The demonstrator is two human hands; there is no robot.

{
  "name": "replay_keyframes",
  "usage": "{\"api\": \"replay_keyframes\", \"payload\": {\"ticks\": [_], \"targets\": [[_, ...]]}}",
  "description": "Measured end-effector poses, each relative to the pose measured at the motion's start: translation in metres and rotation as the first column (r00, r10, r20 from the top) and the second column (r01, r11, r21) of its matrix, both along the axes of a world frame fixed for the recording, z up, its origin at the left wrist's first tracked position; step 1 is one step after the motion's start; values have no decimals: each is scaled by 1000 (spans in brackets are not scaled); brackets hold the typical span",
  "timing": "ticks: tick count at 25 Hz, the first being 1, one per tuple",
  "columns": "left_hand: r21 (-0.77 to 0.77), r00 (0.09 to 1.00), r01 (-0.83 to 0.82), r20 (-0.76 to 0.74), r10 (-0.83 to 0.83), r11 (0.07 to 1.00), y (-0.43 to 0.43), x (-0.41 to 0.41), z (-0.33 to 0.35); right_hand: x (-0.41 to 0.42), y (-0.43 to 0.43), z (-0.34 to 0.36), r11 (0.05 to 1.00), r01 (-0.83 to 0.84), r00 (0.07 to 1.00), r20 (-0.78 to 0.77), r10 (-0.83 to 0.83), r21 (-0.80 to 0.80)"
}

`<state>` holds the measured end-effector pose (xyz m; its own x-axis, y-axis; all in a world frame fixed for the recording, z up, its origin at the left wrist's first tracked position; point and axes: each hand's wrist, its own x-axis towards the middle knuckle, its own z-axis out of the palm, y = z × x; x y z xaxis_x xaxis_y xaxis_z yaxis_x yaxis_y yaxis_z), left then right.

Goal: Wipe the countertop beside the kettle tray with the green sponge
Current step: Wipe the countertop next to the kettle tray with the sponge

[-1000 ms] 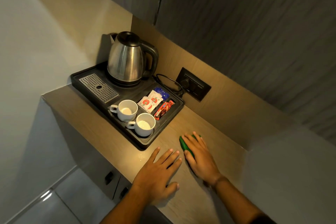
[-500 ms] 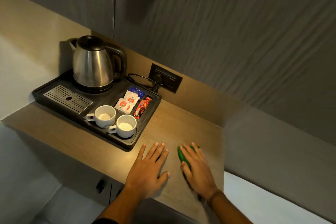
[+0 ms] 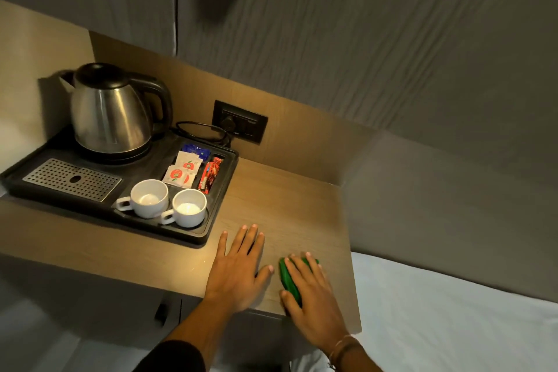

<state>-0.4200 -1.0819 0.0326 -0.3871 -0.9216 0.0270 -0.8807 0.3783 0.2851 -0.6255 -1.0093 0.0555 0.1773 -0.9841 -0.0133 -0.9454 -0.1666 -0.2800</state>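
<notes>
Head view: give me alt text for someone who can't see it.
The right hand presses a green sponge flat on the wooden countertop, with the left hand spread flat beside it. To their left, a black tray holds a steel kettle, two white cups and sachets.

The right hand (image 3: 314, 296) presses flat on the green sponge (image 3: 290, 279) near the wooden countertop's (image 3: 287, 208) front right corner. The left hand (image 3: 238, 269) lies palm-down just beside it, close to the black kettle tray's (image 3: 223, 190) front right corner.
</notes>
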Motion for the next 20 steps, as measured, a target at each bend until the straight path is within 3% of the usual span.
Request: {"api": "replay_keyframes", "payload": {"ticks": [5, 8, 12, 15, 20], "targets": [[53, 996, -79, -32, 81, 996, 20, 14, 7, -4, -12, 21, 993, -12, 999, 44, 7, 114], [45, 985, -170, -13, 171, 984, 74, 43, 15, 7, 1, 32, 998, -14, 1000, -13, 15, 58], [13, 946, -324, -23, 325, 946, 167, 89, 17, 62, 57, 34, 944, -297, 952, -115, 283, -140], [39, 889, -459, 15, 459, 888, 270, 119, 12, 116, 124, 24, 873, -465, 882, -163, 443, -146], [104, 711, -702, 52, 701, 704, 462, 155, -2, 200, 258, 4, 695, -702, 710, -76, 700, -153]]}}
